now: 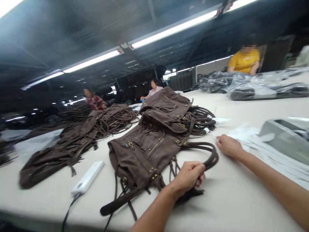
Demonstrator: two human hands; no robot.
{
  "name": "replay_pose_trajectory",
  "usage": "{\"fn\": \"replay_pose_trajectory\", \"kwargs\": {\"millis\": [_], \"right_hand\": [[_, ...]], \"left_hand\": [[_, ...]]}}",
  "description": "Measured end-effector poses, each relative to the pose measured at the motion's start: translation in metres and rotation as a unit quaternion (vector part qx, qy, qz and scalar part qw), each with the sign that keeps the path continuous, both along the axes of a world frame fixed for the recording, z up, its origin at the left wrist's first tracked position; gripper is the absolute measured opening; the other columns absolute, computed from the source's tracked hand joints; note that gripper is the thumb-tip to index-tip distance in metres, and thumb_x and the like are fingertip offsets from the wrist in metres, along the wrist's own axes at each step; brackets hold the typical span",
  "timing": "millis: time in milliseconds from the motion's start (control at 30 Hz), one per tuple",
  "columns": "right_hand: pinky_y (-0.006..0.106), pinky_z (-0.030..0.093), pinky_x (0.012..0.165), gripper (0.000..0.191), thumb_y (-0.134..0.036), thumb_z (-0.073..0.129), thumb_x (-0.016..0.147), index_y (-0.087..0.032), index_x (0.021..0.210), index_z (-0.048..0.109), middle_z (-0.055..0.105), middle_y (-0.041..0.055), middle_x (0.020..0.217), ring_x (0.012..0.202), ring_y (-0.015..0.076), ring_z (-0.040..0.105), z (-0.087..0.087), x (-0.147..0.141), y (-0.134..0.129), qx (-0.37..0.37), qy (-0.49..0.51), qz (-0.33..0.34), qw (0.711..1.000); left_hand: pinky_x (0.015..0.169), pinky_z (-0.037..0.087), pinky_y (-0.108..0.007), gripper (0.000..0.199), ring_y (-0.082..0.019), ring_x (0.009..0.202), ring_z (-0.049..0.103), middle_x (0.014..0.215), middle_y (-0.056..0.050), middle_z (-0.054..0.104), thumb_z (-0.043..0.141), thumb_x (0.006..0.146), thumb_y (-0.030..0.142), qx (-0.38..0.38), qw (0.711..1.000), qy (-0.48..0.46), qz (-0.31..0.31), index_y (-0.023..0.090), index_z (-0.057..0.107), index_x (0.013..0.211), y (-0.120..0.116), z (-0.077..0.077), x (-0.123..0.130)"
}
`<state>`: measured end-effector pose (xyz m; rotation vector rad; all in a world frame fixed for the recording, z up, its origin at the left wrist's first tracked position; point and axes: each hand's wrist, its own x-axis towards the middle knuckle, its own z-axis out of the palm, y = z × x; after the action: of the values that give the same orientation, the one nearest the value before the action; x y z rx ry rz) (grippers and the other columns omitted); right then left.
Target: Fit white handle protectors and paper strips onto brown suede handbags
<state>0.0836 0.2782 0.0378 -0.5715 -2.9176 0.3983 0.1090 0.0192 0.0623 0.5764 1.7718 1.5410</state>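
Note:
A dark brown fabric bag [142, 154] with brass-coloured buckles, studs and a zip lies on the pale table in front of me. My left hand [191, 175] is closed round its looped handles [212, 151], and the thumb presses on top. To the right of those loops, my right hand [228, 145] rests low over the table with its fingers curled in. Whatever its fingertips may hold is hidden. White strips [251, 135] lie just beyond that hand. Behind the held bag, more brown bags [166, 103] are stacked with their handles bunched towards the right.
A white power strip [88, 177] with a dark cable lies left of the bag. Further left is a row of brown bags [84, 129]. A grey plastic holder [285, 138] stands at right. Plastic-wrapped goods [260, 88] and several people occupy the far side.

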Motion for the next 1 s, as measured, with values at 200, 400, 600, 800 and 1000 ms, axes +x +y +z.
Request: {"fn": "replay_pose_trajectory", "kwargs": {"millis": [200,400,600,800,1000], "right_hand": [[0.026,0.042,0.092,0.030,-0.027,0.052,0.094,-0.019,0.119,0.067,0.067,0.0080,0.119,0.109,0.0199,0.060,0.027,0.042,-0.015,-0.017,0.064,0.021,0.998],[0.024,0.045,0.072,0.021,-0.020,0.054,0.090,-0.021,0.084,0.074,0.073,0.0033,0.088,0.081,0.0173,0.065,0.012,0.068,-0.051,0.000,0.085,0.099,0.991],[0.027,0.044,0.082,0.021,-0.019,0.055,0.089,-0.023,0.092,0.075,0.071,0.0037,0.100,0.095,0.0189,0.063,0.005,0.084,-0.060,-0.047,0.091,0.152,0.983],[0.027,0.048,0.076,0.023,-0.020,0.054,0.090,-0.023,0.097,0.076,0.072,0.0027,0.093,0.084,0.0176,0.065,0.009,0.127,-0.033,-0.139,0.183,0.084,0.970],[0.034,0.049,0.081,0.022,-0.024,0.055,0.086,-0.022,0.095,0.075,0.073,0.0042,0.098,0.080,0.0199,0.066,0.028,0.158,0.028,-0.043,0.148,-0.078,0.985]], "left_hand": [[0.038,0.020,-0.019,0.047,-0.004,0.037,0.027,0.049,0.008,0.037,0.050,0.078,0.064,0.011,0.994,0.083,0.072,0.020,0.042,0.064,0.022,0.004,-0.032],[0.042,0.019,-0.020,0.042,-0.007,0.041,0.035,0.046,0.002,0.045,0.064,0.069,0.052,0.024,0.990,0.123,0.058,0.016,0.050,0.051,0.070,-0.008,-0.044],[0.042,0.023,-0.019,0.045,-0.007,0.043,0.034,0.052,0.003,0.046,0.067,0.064,0.059,-0.013,0.998,0.047,0.029,0.015,0.057,0.064,0.053,-0.017,-0.033],[0.041,0.021,-0.017,0.058,-0.005,0.043,0.028,0.055,0.006,0.043,0.068,0.058,0.068,0.009,0.999,0.011,0.052,0.015,0.059,0.080,0.021,-0.008,-0.054],[0.040,0.020,-0.018,0.049,-0.005,0.042,0.030,0.055,0.005,0.045,0.064,0.062,0.062,-0.003,0.999,0.010,0.040,0.016,0.057,0.076,0.026,-0.014,-0.040]]}}
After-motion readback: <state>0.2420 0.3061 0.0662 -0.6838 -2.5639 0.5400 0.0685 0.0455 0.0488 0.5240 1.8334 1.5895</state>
